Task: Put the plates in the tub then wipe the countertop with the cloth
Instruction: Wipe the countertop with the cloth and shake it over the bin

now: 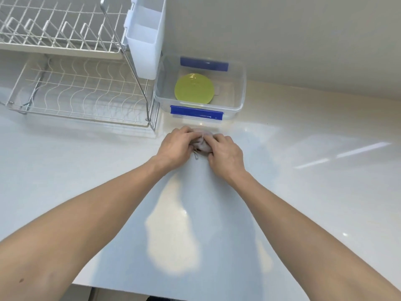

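A: Two hands meet on one bunched cloth [202,142]. The left hand [175,146] curls its fingers over the cloth's left side; the right hand [225,153] pinches the right side, fingers bent narrow round the fabric.

B: Where do the plates stand?

A: A green plate [194,88] lies flat in the clear tub [239,92], just beyond the fingertips. I see only that top one; any beneath it are hidden.

B: What could spoil the wipe?

A: I'd judge the wad too tight: dragged like that, it cleans only a narrow stripe of the countertop [303,192]. Pushed forward, the knuckles could bump the tub's blue clip [196,113].

B: And round about?

A: Left of the fingers stands a wire dish rack [71,90] with a white cutlery holder [145,40]; its feet block a sweep leftward. Rightward, nothing stands beside the fingers.
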